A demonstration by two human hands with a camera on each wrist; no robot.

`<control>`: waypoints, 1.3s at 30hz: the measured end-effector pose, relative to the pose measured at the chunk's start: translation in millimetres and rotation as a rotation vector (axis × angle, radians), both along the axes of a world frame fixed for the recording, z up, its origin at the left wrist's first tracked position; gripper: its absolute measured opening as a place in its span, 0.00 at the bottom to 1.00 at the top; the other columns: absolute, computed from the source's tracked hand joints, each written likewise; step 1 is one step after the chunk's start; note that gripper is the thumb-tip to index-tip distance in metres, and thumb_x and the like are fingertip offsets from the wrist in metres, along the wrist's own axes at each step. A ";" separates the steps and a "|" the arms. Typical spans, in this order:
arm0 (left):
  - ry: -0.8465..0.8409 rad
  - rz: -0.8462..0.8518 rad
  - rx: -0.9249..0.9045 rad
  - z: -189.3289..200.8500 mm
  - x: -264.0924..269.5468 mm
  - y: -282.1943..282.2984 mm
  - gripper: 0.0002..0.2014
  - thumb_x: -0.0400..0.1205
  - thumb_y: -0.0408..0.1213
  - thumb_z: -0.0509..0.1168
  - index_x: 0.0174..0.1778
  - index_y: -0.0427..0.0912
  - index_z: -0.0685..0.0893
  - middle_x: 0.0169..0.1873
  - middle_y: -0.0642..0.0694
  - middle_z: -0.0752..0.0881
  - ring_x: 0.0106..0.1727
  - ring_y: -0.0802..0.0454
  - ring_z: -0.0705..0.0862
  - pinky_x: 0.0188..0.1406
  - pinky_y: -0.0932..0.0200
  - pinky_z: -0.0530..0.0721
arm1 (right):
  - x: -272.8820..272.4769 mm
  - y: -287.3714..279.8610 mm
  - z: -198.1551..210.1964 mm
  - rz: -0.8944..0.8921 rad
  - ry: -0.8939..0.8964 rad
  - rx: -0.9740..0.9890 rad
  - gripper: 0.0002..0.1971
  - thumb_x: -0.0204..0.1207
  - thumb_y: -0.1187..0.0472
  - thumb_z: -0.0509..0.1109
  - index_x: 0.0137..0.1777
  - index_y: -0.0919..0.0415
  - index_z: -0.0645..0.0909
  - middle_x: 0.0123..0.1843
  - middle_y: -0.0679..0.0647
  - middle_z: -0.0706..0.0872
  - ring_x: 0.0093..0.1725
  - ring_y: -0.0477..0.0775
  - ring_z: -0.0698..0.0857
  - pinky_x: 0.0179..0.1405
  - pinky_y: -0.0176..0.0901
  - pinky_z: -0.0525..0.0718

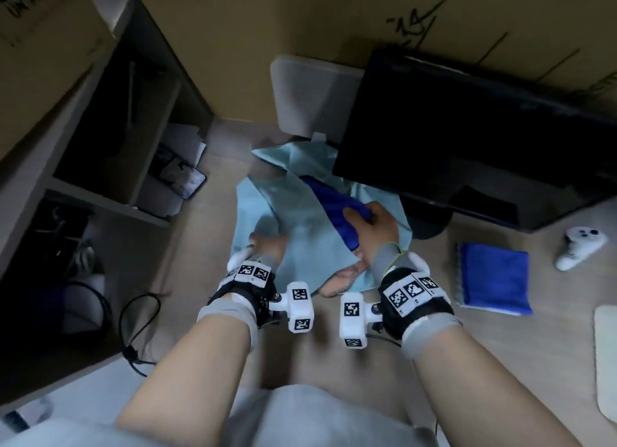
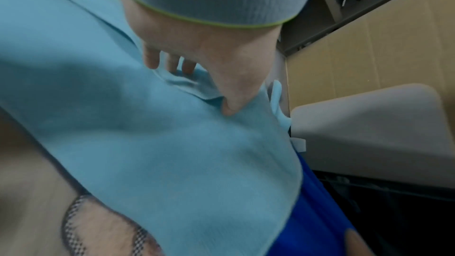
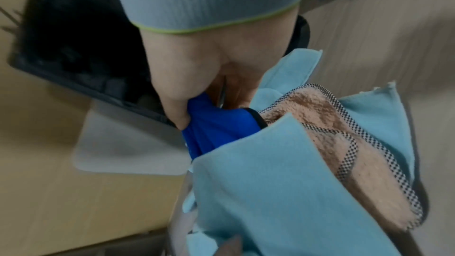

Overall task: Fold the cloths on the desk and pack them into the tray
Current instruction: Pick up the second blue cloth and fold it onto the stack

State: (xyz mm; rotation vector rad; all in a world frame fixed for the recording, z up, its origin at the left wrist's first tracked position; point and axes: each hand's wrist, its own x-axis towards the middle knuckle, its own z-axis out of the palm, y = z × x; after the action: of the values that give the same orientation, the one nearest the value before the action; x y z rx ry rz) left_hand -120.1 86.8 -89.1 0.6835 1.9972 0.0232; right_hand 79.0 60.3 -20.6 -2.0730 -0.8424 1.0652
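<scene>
A light blue cloth (image 1: 293, 219) lies crumpled on the desk in front of me. My left hand (image 1: 265, 244) is at its left edge; in the left wrist view the left hand (image 2: 197, 85) pinches a fold of the light blue cloth (image 2: 172, 153) between thumb and fingers. My right hand (image 1: 369, 221) grips a dark blue cloth (image 1: 334, 199) that lies across the pile. In the right wrist view the right hand (image 3: 187, 108) bunches this dark blue cloth (image 3: 219, 129). A pink towel (image 3: 339, 143) with a checked border lies partly under the light blue one. The pale grey tray (image 1: 307, 92) stands behind the pile.
A black monitor (image 1: 467, 129) overhangs the pile's right side. A folded blue cloth (image 1: 494, 276) and a white controller (image 1: 581, 246) lie on the desk at the right. Dark shelves (image 1: 100, 146) and cables (image 1: 137, 329) are at the left.
</scene>
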 end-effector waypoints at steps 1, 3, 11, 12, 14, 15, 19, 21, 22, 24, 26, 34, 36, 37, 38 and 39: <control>-0.022 -0.018 0.012 3.6 1.8 -5.9 0.47 0.71 0.65 0.63 0.80 0.39 0.61 0.75 0.34 0.72 0.74 0.36 0.73 0.75 0.42 0.69 | 4.4 -5.9 8.5 -0.050 0.028 0.048 0.18 0.69 0.51 0.76 0.30 0.57 0.71 0.24 0.51 0.73 0.26 0.52 0.72 0.29 0.46 0.72; -0.086 -0.069 0.063 12.9 8.1 -16.8 0.31 0.80 0.51 0.62 0.75 0.35 0.71 0.70 0.32 0.78 0.69 0.36 0.79 0.69 0.47 0.76 | 12.6 -15.1 25.9 -0.103 0.075 0.146 0.13 0.70 0.57 0.77 0.33 0.58 0.75 0.26 0.50 0.76 0.24 0.45 0.73 0.30 0.42 0.74; -0.252 -0.055 0.469 80.9 78.5 -80.9 0.26 0.72 0.44 0.68 0.65 0.36 0.81 0.58 0.38 0.86 0.59 0.39 0.84 0.59 0.49 0.81 | 53.2 -80.3 88.8 -0.025 0.256 0.421 0.13 0.69 0.73 0.77 0.37 0.55 0.78 0.35 0.54 0.85 0.34 0.44 0.81 0.37 0.35 0.80; -0.286 -0.042 0.531 92.2 89.1 -90.4 0.23 0.75 0.39 0.69 0.66 0.38 0.79 0.58 0.40 0.84 0.59 0.41 0.84 0.58 0.52 0.80 | 57.8 -90.5 93.1 0.007 0.259 0.441 0.13 0.69 0.73 0.77 0.38 0.54 0.79 0.37 0.55 0.85 0.36 0.46 0.81 0.39 0.35 0.80; -0.365 -0.020 0.658 107.4 106.4 -110.3 0.27 0.76 0.31 0.70 0.72 0.42 0.74 0.60 0.43 0.80 0.57 0.46 0.82 0.56 0.55 0.80 | 69.3 -113.5 100.6 0.060 0.249 0.465 0.14 0.69 0.73 0.77 0.39 0.53 0.79 0.37 0.54 0.84 0.38 0.44 0.81 0.40 0.32 0.78; -0.408 -0.041 0.708 112.5 111.0 -114.4 0.31 0.75 0.29 0.71 0.75 0.45 0.72 0.62 0.44 0.78 0.56 0.48 0.82 0.56 0.55 0.81 | 71.7 -117.8 100.8 0.075 0.250 0.463 0.14 0.69 0.73 0.76 0.39 0.52 0.80 0.36 0.52 0.84 0.36 0.41 0.80 0.40 0.30 0.77; -0.523 -0.315 0.724 125.1 134.4 -147.0 0.28 0.70 0.30 0.72 0.63 0.60 0.80 0.59 0.42 0.81 0.43 0.55 0.84 0.42 0.57 0.84 | 88.8 -149.9 106.6 0.088 0.271 0.476 0.11 0.70 0.74 0.75 0.43 0.58 0.81 0.34 0.49 0.84 0.31 0.33 0.79 0.38 0.27 0.76; -0.423 -0.397 0.689 124.7 141.5 -156.7 0.15 0.71 0.35 0.75 0.49 0.57 0.84 0.49 0.44 0.87 0.40 0.52 0.85 0.46 0.50 0.86 | 92.6 -156.9 105.7 0.072 0.275 0.475 0.10 0.70 0.73 0.76 0.43 0.58 0.81 0.36 0.52 0.85 0.35 0.40 0.81 0.41 0.33 0.78; -0.348 -0.412 0.690 123.4 144.5 -161.8 0.11 0.71 0.39 0.76 0.46 0.54 0.85 0.44 0.47 0.89 0.41 0.51 0.86 0.47 0.48 0.87 | 95.8 -161.9 106.9 0.064 0.268 0.473 0.10 0.70 0.72 0.76 0.42 0.57 0.82 0.36 0.54 0.86 0.36 0.43 0.81 0.41 0.36 0.78; -0.230 -0.409 0.675 122.7 148.4 -166.6 0.09 0.71 0.44 0.77 0.42 0.51 0.84 0.38 0.50 0.89 0.39 0.49 0.87 0.40 0.52 0.86 | 102.6 -167.4 108.1 0.041 0.246 0.466 0.11 0.70 0.71 0.76 0.41 0.54 0.81 0.36 0.55 0.85 0.37 0.47 0.80 0.41 0.41 0.78; -0.165 -0.388 0.653 123.0 151.3 -168.5 0.08 0.72 0.44 0.76 0.37 0.51 0.82 0.33 0.49 0.88 0.36 0.48 0.88 0.36 0.55 0.87 | 110.9 -171.9 108.9 -0.011 0.236 0.466 0.11 0.71 0.70 0.76 0.40 0.54 0.81 0.36 0.55 0.84 0.37 0.48 0.79 0.40 0.41 0.77; 0.043 0.087 0.768 158.7 136.3 -114.6 0.09 0.81 0.41 0.66 0.52 0.42 0.86 0.50 0.42 0.90 0.53 0.40 0.86 0.47 0.59 0.76 | 121.8 -149.7 121.7 -0.125 0.150 0.475 0.10 0.73 0.77 0.67 0.45 0.61 0.81 0.37 0.52 0.82 0.29 0.32 0.77 0.33 0.23 0.73; -0.035 0.169 0.796 171.2 139.2 -97.2 0.10 0.83 0.39 0.62 0.57 0.42 0.82 0.53 0.41 0.88 0.56 0.38 0.85 0.48 0.58 0.74 | 121.8 -143.7 127.1 -0.134 0.153 0.438 0.11 0.73 0.76 0.65 0.43 0.61 0.83 0.34 0.50 0.81 0.32 0.38 0.76 0.31 0.23 0.73; -0.114 0.177 0.805 176.2 142.2 -85.8 0.11 0.83 0.38 0.61 0.61 0.44 0.79 0.56 0.42 0.87 0.57 0.39 0.84 0.51 0.58 0.74 | 121.9 -138.2 130.7 -0.136 0.148 0.432 0.11 0.72 0.76 0.65 0.41 0.61 0.83 0.33 0.49 0.81 0.32 0.41 0.75 0.30 0.24 0.73; -0.194 0.149 0.834 180.6 146.5 -78.2 0.14 0.83 0.35 0.60 0.65 0.46 0.76 0.58 0.44 0.85 0.59 0.40 0.83 0.55 0.57 0.75 | 121.8 -133.6 133.8 -0.131 0.141 0.428 0.12 0.71 0.76 0.64 0.40 0.60 0.83 0.32 0.49 0.80 0.32 0.43 0.75 0.29 0.25 0.73; -0.295 0.095 0.851 184.7 151.4 -74.0 0.19 0.82 0.31 0.60 0.69 0.47 0.74 0.62 0.46 0.83 0.61 0.44 0.82 0.60 0.57 0.76 | 121.1 -129.5 136.9 -0.124 0.136 0.420 0.13 0.70 0.77 0.63 0.39 0.60 0.83 0.31 0.49 0.80 0.33 0.45 0.74 0.30 0.27 0.73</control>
State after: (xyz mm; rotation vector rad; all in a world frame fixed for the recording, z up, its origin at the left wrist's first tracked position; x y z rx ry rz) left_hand 31.3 12.8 95.6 1.0338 1.6830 1.0160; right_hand 200.1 -69.2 116.3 -1.6598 -0.7816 0.8655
